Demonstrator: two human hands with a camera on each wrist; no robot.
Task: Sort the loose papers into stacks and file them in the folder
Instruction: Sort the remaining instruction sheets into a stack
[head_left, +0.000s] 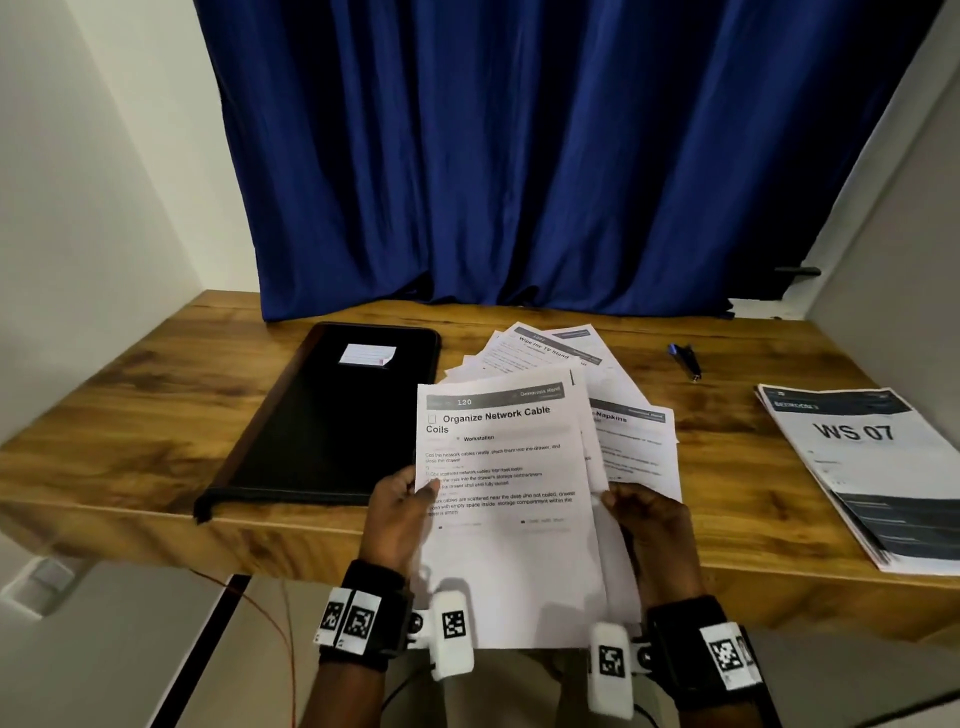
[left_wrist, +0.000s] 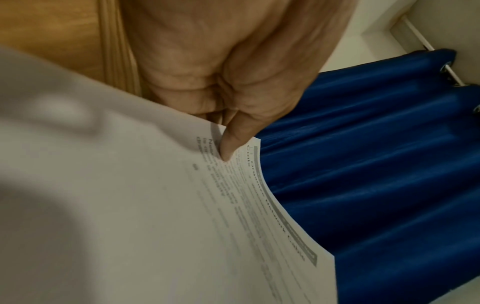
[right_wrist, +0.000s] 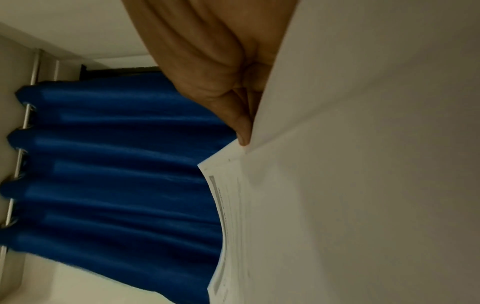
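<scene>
At the left of the wooden desk (head_left: 156, 395) we saw the closed black folder (head_left: 332, 415) lying flat. Our left hand (head_left: 400, 506) pinched the left edge of the "Organize Network Cable Coils" sheet (head_left: 504, 478), thumb on top. Our right hand (head_left: 644, 514) gripped the right edge of the same bundle. Beyond it, loose papers (head_left: 550, 353) lay fanned on the desk. A "WS 07" stack (head_left: 872, 467) sat far right.
</scene>
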